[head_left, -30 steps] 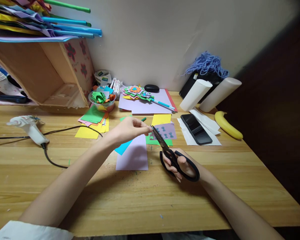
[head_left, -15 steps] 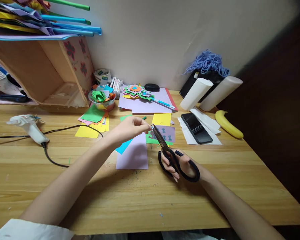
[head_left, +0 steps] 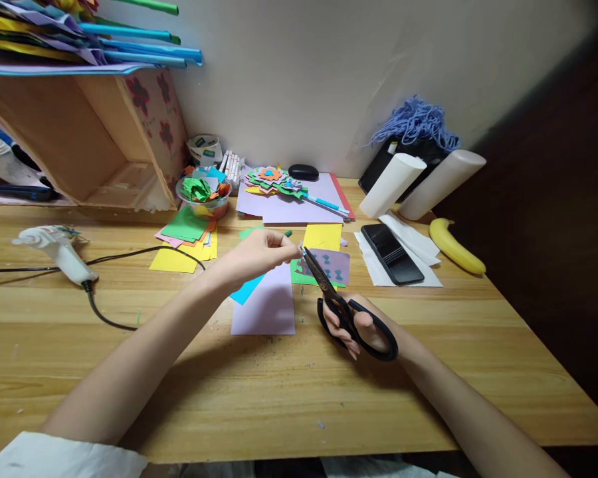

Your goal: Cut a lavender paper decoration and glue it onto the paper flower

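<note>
A scrap is pinched by the left hand, scissors gripped by the right hand. Fingertips beside the blades could be nicked.

- A light wooden table with streaked grain runs across the view.
- On its left lie a white glue gun and a stack of coloured paper.
- In the middle lies a lilac sheet.
- Toward the back stands a clear bowl.
- On its right rest white paper and, near the edge, a yellow banana.
</note>
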Tool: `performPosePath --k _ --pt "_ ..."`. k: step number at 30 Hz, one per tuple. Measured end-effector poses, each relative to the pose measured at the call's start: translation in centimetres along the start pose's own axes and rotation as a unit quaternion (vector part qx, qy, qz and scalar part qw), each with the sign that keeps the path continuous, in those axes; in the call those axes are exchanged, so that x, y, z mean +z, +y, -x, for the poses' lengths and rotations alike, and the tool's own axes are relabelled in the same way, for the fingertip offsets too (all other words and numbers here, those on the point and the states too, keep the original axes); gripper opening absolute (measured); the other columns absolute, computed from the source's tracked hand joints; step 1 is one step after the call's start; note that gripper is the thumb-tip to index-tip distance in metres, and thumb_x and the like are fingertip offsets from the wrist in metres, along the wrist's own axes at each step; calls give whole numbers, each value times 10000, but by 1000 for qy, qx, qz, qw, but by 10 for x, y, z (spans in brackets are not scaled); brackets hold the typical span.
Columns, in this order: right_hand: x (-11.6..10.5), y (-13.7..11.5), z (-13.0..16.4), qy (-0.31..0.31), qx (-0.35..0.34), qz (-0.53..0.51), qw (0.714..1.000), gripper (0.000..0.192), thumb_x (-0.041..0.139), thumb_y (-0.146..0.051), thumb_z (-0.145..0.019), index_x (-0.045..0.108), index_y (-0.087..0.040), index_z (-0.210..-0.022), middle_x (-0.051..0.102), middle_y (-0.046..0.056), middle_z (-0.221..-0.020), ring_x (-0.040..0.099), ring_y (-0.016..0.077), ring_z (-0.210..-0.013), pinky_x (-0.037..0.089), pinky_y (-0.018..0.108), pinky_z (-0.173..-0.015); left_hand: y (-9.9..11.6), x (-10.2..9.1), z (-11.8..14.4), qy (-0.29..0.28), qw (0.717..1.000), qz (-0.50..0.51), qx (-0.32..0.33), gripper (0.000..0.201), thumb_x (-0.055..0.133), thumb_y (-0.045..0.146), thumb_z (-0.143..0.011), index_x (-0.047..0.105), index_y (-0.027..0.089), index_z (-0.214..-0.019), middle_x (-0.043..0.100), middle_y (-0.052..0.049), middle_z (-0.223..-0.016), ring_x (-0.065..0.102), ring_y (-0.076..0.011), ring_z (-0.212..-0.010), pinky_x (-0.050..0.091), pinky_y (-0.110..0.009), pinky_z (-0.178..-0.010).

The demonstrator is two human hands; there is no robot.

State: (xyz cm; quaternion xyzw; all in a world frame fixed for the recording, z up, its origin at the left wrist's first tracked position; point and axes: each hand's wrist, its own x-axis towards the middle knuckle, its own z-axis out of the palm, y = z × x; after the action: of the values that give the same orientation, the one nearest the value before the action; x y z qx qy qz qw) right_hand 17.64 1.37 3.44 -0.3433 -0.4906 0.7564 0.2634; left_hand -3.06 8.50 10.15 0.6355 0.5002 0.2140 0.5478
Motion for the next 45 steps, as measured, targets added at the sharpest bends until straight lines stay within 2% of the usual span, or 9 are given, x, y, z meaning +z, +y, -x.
performPosePath --k 16,25,28,30,32,34,38,42,45 --pt "6 -6 -1 32 39 -9 999 659 718 -728 -380 419 -177 -583 411 -90 -436 294 27 -285 293 164 -230 4 -2 2 -16 1000 -8 13 157 570 318 -668 589 162 -661 512 7 -632 406 -96 -552 272 -241 -511" --pt "-5 4 2 56 -21 83 995 657 535 -820 -548 399 -187 -665 390 -84 -486 319 32 -307 344 169 -262 -3 -20 -2 -44 999 -10 14 233 623 386 -680 612 153 -676 552 0 -662 431 -90 -561 266 -233 -497" --pt "-10 12 -3 150 -41 100 983 590 517 -767 -649 407 -188 -688 411 -79 -501 353 42 -305 348 172 -276 -3 -21 -4 -68 998 -17 1 240 643 391 -675 635 153 -704 579 -11 -693 454 -97 -582 284 -231 -501" --pt "-15 15 -9 234 -66 117 963 504 534 -673 -735 436 -182 -679 445 -64 -492 420 63 -326 376 180 -316 -2 -18 -3 -87 996 -7 10 233 653 384 -674 639 156 -719 589 -9 -700 468 -97 -597 304 -225 -512" --pt "-20 15 -13 282 -97 139 944 443 553 -587 -785 474 -171 -651 486 -41 -475 484 86 -364 409 195 -373 -3 -15 -4 -91 996 -1 21 222 658 371 -677 636 155 -722 599 -8 -703 491 -98 -620 337 -221 -544" --pt "-24 13 -15 295 -118 147 937 421 564 -547 -799 498 -166 -631 506 -28 -458 503 98 -374 421 207 -399 -9 -11 -8 -73 997 -8 26 218 653 364 -686 633 150 -720 614 -14 -713 523 -104 -646 373 -225 -587" --pt "-30 10 -16 307 -135 141 932 429 555 -548 -804 512 -165 -614 503 -31 -423 489 98 -351 405 208 -391 -34 5 -30 31 996 -62 55 240 613 377 -720 620 138 -704 634 -46 -688 571 -141 -634 399 -253 -584" --pt "-32 12 -18 311 -140 135 930 446 550 -555 -802 507 -164 -591 509 -28 -410 483 91 -343 383 197 -391 -51 29 -54 48 981 -160 98 220 561 336 -775 666 144 -746 690 -84 -761 614 -194 -703 422 -286 -607" --pt "-33 12 -18 322 -131 130 929 447 536 -546 -814 508 -164 -585 513 -30 -417 477 87 -340 371 194 -390 -54 35 -61 86 958 -232 143 195 506 248 -813 684 168 -808 711 -79 -861 626 -209 -779 430 -309 -681"
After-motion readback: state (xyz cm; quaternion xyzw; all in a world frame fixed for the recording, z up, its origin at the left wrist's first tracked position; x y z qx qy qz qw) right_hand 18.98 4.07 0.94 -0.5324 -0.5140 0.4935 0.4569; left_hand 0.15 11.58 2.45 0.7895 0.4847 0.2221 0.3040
